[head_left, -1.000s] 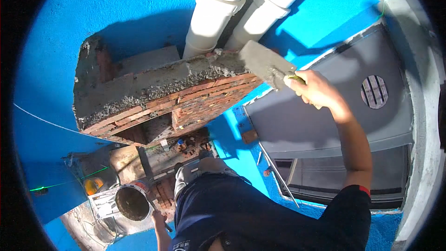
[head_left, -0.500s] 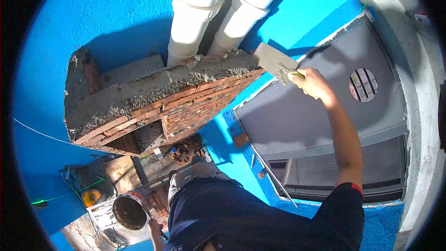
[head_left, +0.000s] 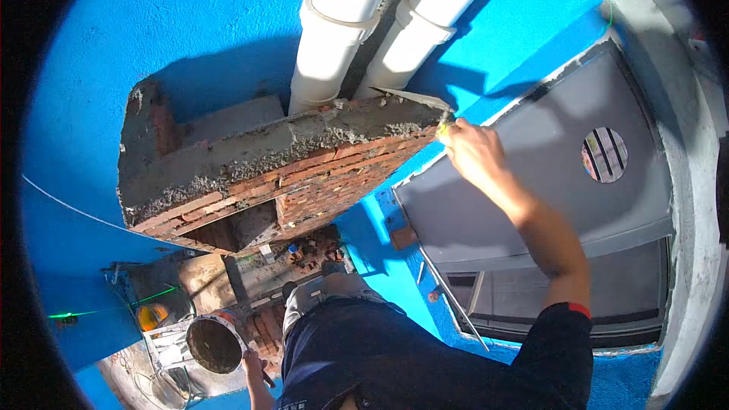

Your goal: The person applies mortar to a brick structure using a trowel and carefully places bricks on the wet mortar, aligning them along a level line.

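My right hand point(head_left: 471, 150) is closed around the handle of a flat metal trowel point(head_left: 414, 96). Its blade, seen almost edge-on, lies at the far right end of the mortar-coated top of a brick wall point(head_left: 342, 167), beside two white pipes point(head_left: 332, 38). Fresh grey mortar point(head_left: 380, 114) covers that end of the top. Low on the left, my left hand point(head_left: 256, 368) is closed by the rim of a bucket point(head_left: 218, 343) of grey mortar. A short dark handle-like piece point(head_left: 267, 380) sticks out from its fingers; what it belongs to is hidden.
A grey panel with a round barred opening point(head_left: 605, 155) stands on the right, above a dark window point(head_left: 562, 288). Blue wall point(head_left: 213, 0) surrounds the brickwork. Below are loose rubble point(head_left: 313, 252), a yellow object point(head_left: 152, 316), cables, and a square opening point(head_left: 243, 228) in the bricks.
My right hand has moved left and slightly down, bringing the trowel from beyond the wall's end onto its mortar top, its blade now turned nearly edge-on. My left hand stays by the bucket.
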Demonstrator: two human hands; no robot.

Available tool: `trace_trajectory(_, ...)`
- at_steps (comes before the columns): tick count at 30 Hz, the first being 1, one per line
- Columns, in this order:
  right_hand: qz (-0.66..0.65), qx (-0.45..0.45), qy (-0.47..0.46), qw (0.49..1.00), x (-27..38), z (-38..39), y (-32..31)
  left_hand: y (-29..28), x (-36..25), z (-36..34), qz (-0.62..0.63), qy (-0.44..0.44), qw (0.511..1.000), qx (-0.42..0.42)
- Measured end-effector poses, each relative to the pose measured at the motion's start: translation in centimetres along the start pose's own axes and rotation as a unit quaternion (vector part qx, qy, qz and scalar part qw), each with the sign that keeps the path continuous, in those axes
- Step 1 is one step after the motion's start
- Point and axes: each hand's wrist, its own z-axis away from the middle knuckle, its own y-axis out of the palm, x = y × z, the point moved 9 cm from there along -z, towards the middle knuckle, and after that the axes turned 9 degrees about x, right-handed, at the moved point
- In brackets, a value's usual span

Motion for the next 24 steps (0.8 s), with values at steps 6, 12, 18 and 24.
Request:
trace_trajectory(6,-0.007,-0.078,-0.081,0.994,6.6,-0.5,-2.9,-0.1,1.4,0.5,-0.068,-0.041,0.997,0.004)
trace_trajectory(12,-0.055,-0.099,-0.135,0.984,8.7,0.6,-5.3,-2.0,2.4,-0.3,-0.146,0.033,0.989,-0.022)
trace_trajectory(18,-0.314,-0.13,0.19,0.921,0.1,6.0,0.9,-1.4,1.2,0.3,-0.162,-0.01,0.987,-0.022)
trace_trajectory(24,-0.836,-0.127,0.274,0.459,1.6,10.4,21.3,0.4,-2.6,1.6,-0.242,0.014,0.97,-0.003)
